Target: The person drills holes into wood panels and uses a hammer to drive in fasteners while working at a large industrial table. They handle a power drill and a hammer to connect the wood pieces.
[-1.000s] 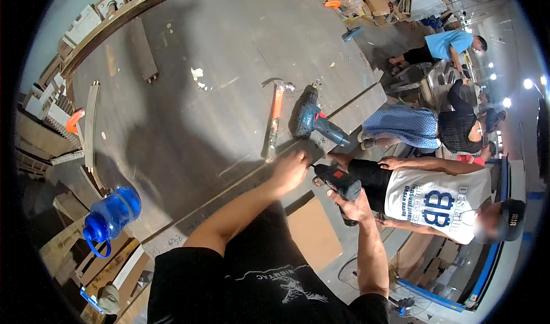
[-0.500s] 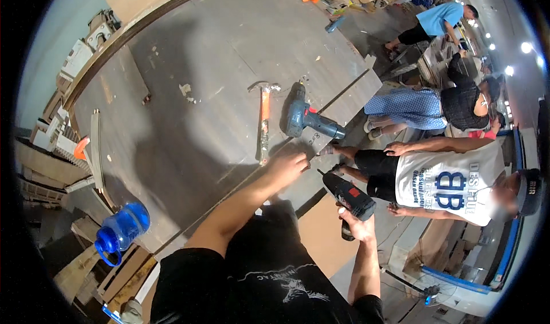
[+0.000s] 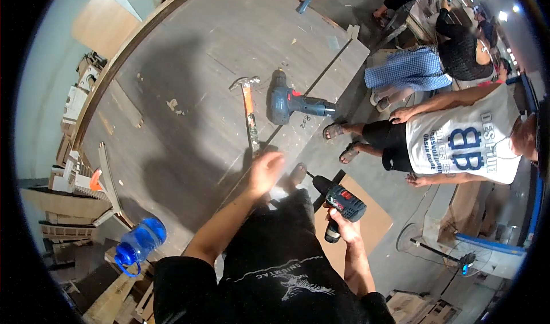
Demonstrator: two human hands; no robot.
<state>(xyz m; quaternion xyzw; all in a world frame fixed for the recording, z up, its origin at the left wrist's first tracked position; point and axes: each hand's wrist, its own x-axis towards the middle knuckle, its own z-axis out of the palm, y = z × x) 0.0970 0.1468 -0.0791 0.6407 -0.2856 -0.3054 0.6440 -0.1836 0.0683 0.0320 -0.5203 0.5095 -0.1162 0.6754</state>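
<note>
Black cordless drill (image 3: 347, 204), grasped by right hand (image 3: 346, 226); bit (image 3: 310, 175) since withdrawn from left hand (image 3: 267, 172), clear of tabletop (image 3: 229, 32). Left hand: near edge, blurred, grip indeterminable.

Black T-shirt (image 3: 252, 301), short sleeves (image 3: 184, 275); pale animal print (image 3: 303, 287), lettering (image 3: 293, 267), wavy line (image 3: 249, 276); left hand (image 3: 267, 171), right hand (image 3: 346, 224) bare.

Small ceiling lamps (image 3: 503, 16) glare white at the upper right, while a broad, soft-edged shadow (image 3: 180, 83) darkens part of the grey counter (image 3: 240, 46). The left hand (image 3: 265, 172) looks slightly blurred, and fisheye distortion bows straight edges near the border.
</note>
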